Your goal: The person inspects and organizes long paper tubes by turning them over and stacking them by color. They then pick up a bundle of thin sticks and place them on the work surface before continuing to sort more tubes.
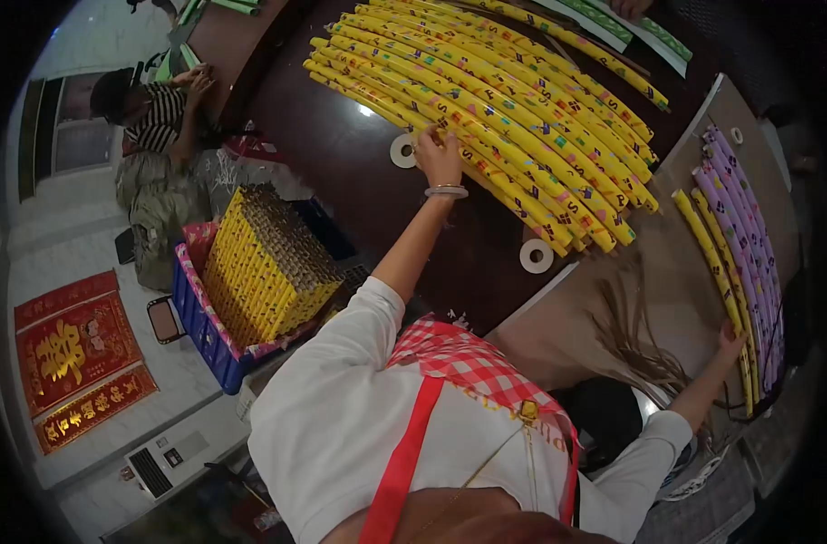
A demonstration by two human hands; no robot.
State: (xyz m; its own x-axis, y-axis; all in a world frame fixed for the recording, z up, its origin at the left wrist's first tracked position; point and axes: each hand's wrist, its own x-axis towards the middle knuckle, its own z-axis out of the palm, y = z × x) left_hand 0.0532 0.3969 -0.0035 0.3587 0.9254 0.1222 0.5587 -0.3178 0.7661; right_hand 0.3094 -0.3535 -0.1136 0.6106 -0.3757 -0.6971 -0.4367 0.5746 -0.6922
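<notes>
My left hand (439, 156) rests at the near edge of a large pile of yellow patterned tubes (522, 118) on the dark table, its fingers bent against one tube; what they pinch is too small to make out. A white tape roll (402, 151) lies just left of that hand, and another roll (536, 257) lies near the pile's lower end. Far to the right, my right hand (731, 341) touches the lower part of some yellow tubes (708, 245), beside a bundle of purple tubes (739, 208). Its fingers are partly hidden.
A blue crate (203, 340) holds upright yellow tubes (259, 272) left of the table. Brown strips (635, 335) lie on the brown board at the right. A person in a striped top (159, 118) is at the upper left; another person's hand (629, 8) shows at the top by green sheets (644, 36).
</notes>
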